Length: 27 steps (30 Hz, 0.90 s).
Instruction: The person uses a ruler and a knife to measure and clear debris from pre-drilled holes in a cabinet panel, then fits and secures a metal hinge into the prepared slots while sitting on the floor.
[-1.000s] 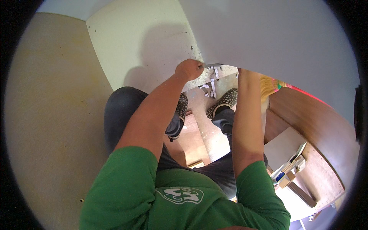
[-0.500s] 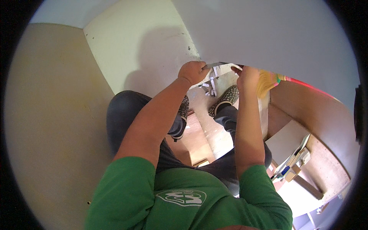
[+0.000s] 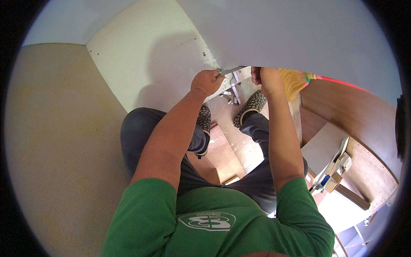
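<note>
My left hand (image 3: 206, 82) is closed, pinching the near end of a thin, flat grey strip (image 3: 232, 70). The strip runs up and to the right along the bottom edge of a large light-grey panel (image 3: 295, 34). To the right of it, my right hand (image 3: 269, 80) is at the same panel edge with its fingers curled in. What those fingers hold, if anything, is hidden. Below the hands, several narrow white and grey strip scraps (image 3: 233, 95) lie on the floor between my shoes.
A pale board (image 3: 128, 55) and a tan board (image 3: 64, 128) stand at the left. Beside my right hand is a straw broom (image 3: 293, 83) with a red handle. Lower right, a brown wooden surface (image 3: 372, 165) carries a cluster of small items (image 3: 332, 173). A reddish board (image 3: 218, 150) lies under my legs.
My right hand has turned, its fingers curling inward, and the pale curved piece at its fingertips no longer shows. The left hand keeps the strip. The whole view has shifted slightly.
</note>
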Each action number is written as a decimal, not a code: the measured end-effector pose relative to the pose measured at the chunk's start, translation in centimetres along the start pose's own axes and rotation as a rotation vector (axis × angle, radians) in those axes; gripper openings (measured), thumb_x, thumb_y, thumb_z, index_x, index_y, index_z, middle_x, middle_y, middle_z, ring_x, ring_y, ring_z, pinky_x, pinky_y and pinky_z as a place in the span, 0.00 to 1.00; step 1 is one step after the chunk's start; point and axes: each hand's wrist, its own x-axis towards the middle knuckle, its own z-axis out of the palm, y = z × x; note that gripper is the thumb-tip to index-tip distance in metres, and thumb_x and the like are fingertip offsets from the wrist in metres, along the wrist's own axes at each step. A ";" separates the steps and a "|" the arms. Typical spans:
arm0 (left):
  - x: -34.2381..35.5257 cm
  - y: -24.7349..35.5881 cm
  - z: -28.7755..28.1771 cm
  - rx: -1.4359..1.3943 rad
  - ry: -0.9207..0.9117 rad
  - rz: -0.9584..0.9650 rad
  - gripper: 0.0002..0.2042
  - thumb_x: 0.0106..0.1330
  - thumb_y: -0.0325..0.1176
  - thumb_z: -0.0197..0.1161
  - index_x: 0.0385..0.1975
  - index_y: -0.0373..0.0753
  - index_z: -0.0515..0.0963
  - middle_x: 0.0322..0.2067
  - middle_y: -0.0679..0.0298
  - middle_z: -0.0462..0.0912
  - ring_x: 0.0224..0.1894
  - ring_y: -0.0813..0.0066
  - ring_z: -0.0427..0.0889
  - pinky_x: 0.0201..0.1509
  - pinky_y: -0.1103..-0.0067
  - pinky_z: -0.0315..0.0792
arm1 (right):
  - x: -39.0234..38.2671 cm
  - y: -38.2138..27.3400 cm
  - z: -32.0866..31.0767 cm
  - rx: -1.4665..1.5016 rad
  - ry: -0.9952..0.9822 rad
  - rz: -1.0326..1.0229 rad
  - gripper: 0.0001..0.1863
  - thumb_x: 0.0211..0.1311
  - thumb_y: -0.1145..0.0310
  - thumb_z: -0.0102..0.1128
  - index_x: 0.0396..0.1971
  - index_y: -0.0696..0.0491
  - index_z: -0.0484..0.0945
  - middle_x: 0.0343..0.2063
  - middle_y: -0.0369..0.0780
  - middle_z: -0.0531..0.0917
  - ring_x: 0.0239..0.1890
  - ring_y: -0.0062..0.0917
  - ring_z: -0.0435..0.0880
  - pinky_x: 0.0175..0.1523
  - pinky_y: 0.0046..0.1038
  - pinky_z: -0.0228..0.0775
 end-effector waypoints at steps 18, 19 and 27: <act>1.1 -0.4 -0.6 -0.007 -0.052 0.039 0.17 0.62 0.47 0.58 0.32 0.37 0.83 0.31 0.46 0.82 0.36 0.44 0.81 0.42 0.59 0.75 | 0.1 -0.2 0.6 0.159 0.011 0.001 0.13 0.70 0.60 0.48 0.24 0.47 0.65 0.11 0.29 0.59 0.11 0.16 0.55 0.16 0.22 0.42; 1.4 -0.6 -0.8 0.010 -0.066 0.039 0.17 0.62 0.47 0.59 0.32 0.37 0.83 0.31 0.47 0.83 0.36 0.44 0.82 0.43 0.59 0.75 | -0.1 -0.7 1.2 0.183 0.036 0.022 0.13 0.70 0.60 0.48 0.24 0.47 0.65 0.11 0.29 0.59 0.11 0.15 0.55 0.16 0.22 0.42; 3.1 -1.8 1.0 0.000 -0.095 -0.008 0.17 0.61 0.46 0.59 0.32 0.38 0.82 0.31 0.48 0.83 0.36 0.46 0.82 0.44 0.59 0.76 | 2.7 1.7 0.6 0.246 0.043 0.049 0.13 0.70 0.62 0.47 0.23 0.47 0.66 0.12 0.31 0.64 0.10 0.17 0.57 0.14 0.21 0.45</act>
